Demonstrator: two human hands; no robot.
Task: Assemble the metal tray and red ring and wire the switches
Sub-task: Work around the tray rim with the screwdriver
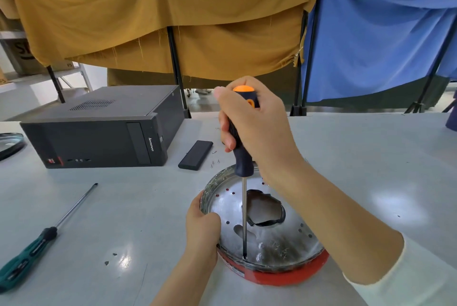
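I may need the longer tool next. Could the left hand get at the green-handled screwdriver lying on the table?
Probably yes: the green-handled screwdriver lies unobstructed left of the left hand, but that hand grips the round metal tray rim and must release first.

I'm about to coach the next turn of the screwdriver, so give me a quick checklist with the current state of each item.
1. Right hand has a full grip on the orange-capped screwdriver: ok.
2. Shaft near upright: ok.
3. Tip seated in a screw head near the metal tray's front rim: cannot tell.
4. Left hand grips the tray's rim: ok.
5. Tray sitting in the red ring: ok.
6. Spare screws within reach: ok.
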